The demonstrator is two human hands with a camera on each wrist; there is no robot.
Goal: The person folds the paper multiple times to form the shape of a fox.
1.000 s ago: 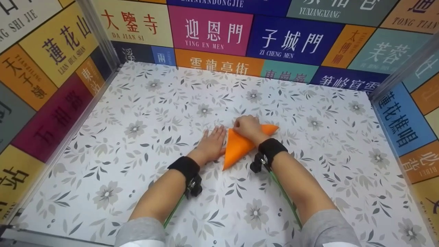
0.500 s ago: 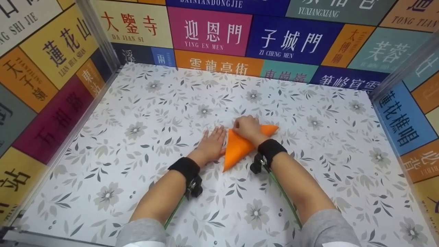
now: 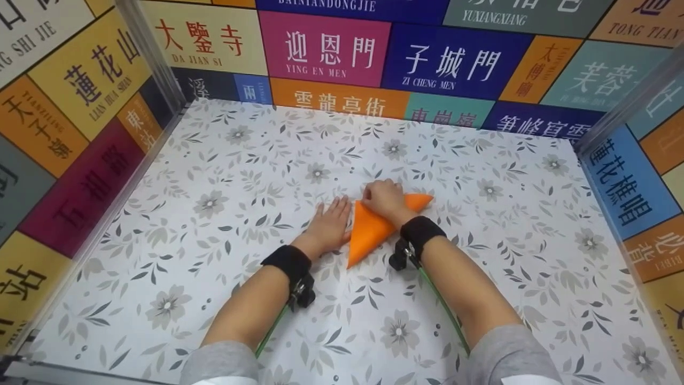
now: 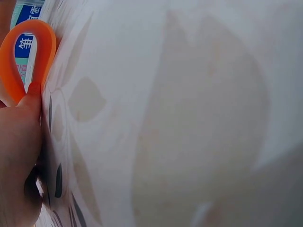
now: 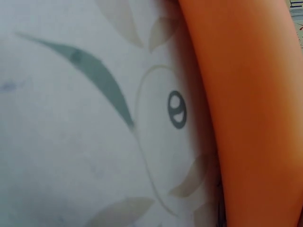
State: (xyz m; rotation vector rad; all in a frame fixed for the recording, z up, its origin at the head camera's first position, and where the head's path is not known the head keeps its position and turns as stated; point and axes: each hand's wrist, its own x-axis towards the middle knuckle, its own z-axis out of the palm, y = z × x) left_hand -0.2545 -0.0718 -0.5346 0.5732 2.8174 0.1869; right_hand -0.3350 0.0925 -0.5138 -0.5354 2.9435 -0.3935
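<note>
An orange folded sheet [image 3: 368,235], roughly triangular, lies on the patterned tabletop between the two hands. My left hand [image 3: 327,227] is laid flat with fingers pointing away, its thumb reaching the sheet's left edge. In the left wrist view that thumb [image 4: 31,101] meets the sheet, whose fold [image 4: 45,47] bulges as a rounded loop. My right hand [image 3: 386,200] lies over the sheet's upper part, fingers curled, holding it by the far corner; its fingertips are hidden. The right wrist view shows the sheet's curved orange side [image 5: 251,113] standing up from the tabletop.
White tabletop [image 3: 214,256] with grey flowers and leaves spreads all around. Panels with coloured Chinese lettering [image 3: 328,48] wall the back and both sides. Each wrist wears a black strap [image 3: 423,235] with a small camera, and green cables run along the forearms.
</note>
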